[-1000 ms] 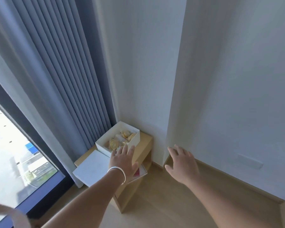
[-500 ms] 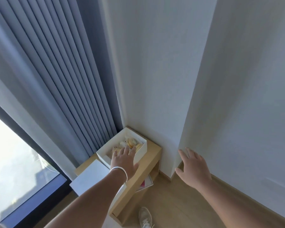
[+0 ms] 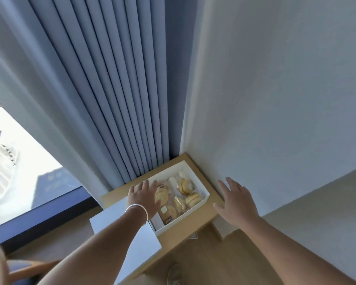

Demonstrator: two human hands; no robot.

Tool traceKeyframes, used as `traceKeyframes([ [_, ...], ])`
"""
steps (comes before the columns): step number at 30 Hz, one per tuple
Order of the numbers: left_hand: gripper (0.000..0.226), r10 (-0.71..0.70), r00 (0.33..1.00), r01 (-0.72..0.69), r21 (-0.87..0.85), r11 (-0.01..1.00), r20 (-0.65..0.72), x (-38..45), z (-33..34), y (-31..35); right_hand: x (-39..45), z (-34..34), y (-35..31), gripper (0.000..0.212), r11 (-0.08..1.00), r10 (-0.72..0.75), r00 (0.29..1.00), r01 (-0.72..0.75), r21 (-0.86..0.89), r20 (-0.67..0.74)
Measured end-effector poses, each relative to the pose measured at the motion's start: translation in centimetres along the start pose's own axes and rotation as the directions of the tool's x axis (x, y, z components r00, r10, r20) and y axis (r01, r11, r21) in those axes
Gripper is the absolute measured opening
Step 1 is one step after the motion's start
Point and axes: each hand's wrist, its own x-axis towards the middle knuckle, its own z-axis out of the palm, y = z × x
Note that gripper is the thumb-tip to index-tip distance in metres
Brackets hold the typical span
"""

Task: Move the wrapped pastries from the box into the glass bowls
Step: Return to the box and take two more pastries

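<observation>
Pastries: wrapped pastries (image 3: 178, 197) lie inside the white box (image 3: 195, 208), several pale round ones in clear wrappers; their exact number is hard to make out.
Box: open, sitting on the top of a low wooden shelf (image 3: 185, 229) in the corner where the curtain (image 3: 103, 89) meets the wall (image 3: 275, 89).
Hidden part: the box's near-left corner and some of its contents are covered by the left hand (image 3: 143, 197) and its wrist.
Left hand: over the left side of the box, fingers spread and nearly straight, holding nothing; whether it touches a wrapper cannot be told. A light bracelet (image 3: 137, 209) sits at the wrist.
Right hand: the right hand (image 3: 236, 202) hovers just right of the box, fingers spread, empty.
Lid: a flat white lid (image 3: 111, 218) lies beside the box on the left, partly under the left forearm.
Window: a window (image 3: 19, 171) at left, bright and blurred.
Floor: a pale rounded thing near the bottom edge, too unclear to name.
</observation>
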Motion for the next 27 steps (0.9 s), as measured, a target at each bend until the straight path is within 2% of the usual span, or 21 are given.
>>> traceKeyframes([
  [5, 0.073, -0.083, 0.995, 0.085, -0.046, 0.995, 0.057, 1.4, 1.4, -1.9, 5.0, 1.1, -2.7, 0.072, 0.993, -0.118, 0.99, 0.118, 0.003, 0.082],
  [11, 0.074, -0.142, 0.981, 0.159, -0.127, 0.979, 0.135, 2.4, 3.9, -2.6, 10.1, 3.7, -5.5, 0.071, 0.963, -0.267, 0.937, 0.267, 0.032, 0.226],
  [19, 0.078, -0.196, 0.948, 0.259, -0.25, 0.933, 0.251, 6.1, 9.1, -1.1, 15.3, 10.2, -7.4, 0.081, 0.875, -0.462, 0.785, 0.48, 0.067, 0.412],
  [27, 0.082, -0.156, 0.925, 0.274, -0.326, 0.905, 0.345, 12.1, 14.5, -0.2, 18.5, 17.5, -8.7, 0.063, 0.746, -0.636, 0.655, 0.657, 0.109, 0.408],
])
